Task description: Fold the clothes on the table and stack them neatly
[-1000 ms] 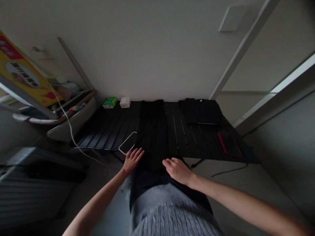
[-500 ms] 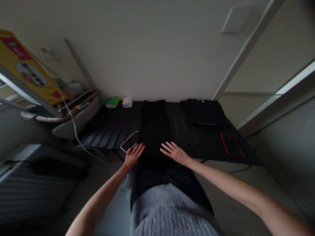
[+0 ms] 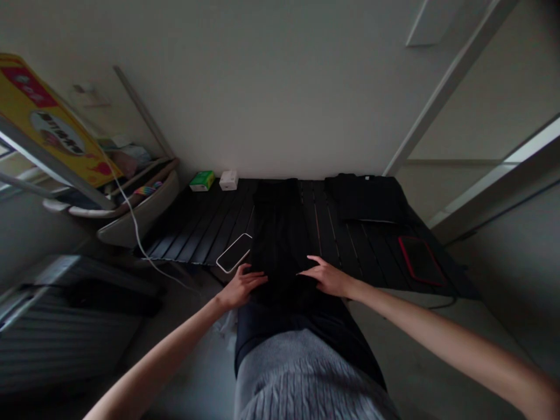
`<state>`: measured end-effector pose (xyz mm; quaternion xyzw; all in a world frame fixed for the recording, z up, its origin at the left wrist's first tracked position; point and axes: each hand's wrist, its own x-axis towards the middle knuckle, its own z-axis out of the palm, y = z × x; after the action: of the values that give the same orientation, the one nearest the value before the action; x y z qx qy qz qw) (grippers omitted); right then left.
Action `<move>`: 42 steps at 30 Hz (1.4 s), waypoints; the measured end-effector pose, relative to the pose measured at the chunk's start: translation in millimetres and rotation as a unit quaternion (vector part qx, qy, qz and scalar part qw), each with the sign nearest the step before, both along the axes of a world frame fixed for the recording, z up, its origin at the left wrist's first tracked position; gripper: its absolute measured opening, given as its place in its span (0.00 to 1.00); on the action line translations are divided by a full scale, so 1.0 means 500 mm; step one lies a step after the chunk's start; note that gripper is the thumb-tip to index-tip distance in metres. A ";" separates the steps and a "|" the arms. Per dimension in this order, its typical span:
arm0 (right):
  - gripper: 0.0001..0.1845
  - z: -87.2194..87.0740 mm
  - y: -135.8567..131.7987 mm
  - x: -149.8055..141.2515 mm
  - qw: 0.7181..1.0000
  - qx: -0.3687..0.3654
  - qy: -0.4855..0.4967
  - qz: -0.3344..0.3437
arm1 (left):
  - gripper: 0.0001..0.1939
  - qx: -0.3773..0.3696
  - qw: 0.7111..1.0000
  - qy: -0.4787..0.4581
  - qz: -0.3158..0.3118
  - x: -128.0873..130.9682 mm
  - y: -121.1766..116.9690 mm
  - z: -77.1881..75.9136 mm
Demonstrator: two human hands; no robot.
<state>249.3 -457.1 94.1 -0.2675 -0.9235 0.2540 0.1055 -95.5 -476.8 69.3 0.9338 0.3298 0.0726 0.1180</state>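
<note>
Basket: through the head view I see a pale-sided basket at far left, with a rainbow-striped item and pale, soft-looking things in it; I cannot make those out.
Yellow panel: a printed yellow panel leans over the basket, partly behind a grey bar.
Small boxes: a green-and-white box and a white box sit side by side at the back of the slatted table; their contents are hidden from me.
Black cloth: a long black cloth lies lengthwise across the table, its near end between my two hands.
Left hand: my left hand is at the cloth's near left edge, fingers stretched over it; I cannot tell whether they pinch fabric.
Right hand: my right hand is at the near right edge, fingers spread apart; again, any grip is unclear.
White-edged phone: the phone lies beside the cloth, just beyond my left hand.
Folded garment: a black bundle rests at right, near a red-edged device.
</note>
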 end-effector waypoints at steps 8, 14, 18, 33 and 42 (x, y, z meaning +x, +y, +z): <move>0.15 0.054 0.007 0.031 0.972 -0.204 0.085 -0.074 | 0.17 -0.381 0.889 -0.228 0.108 0.075 -0.037 0.074; 0.17 0.055 0.157 0.002 0.939 -0.157 0.178 -0.249 | 0.17 -0.300 0.837 -0.361 0.282 0.081 0.144 0.035; 0.18 0.091 0.311 -0.030 0.928 -0.061 0.159 -0.331 | 0.15 -0.165 0.855 -0.375 0.318 0.089 0.321 0.079; 0.35 -0.054 0.459 -0.114 0.884 0.111 -0.092 -0.445 | 0.29 0.062 0.912 -0.056 0.402 0.238 0.497 -0.020; 0.35 -0.129 0.433 -0.115 0.857 0.063 -0.122 -0.497 | 0.30 0.042 0.874 -0.019 0.484 0.241 0.475 -0.070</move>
<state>191.7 -240.6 29.7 -0.7124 -0.6874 0.0739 0.1205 25.2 -239.4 34.1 0.6597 0.7351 0.1523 0.0348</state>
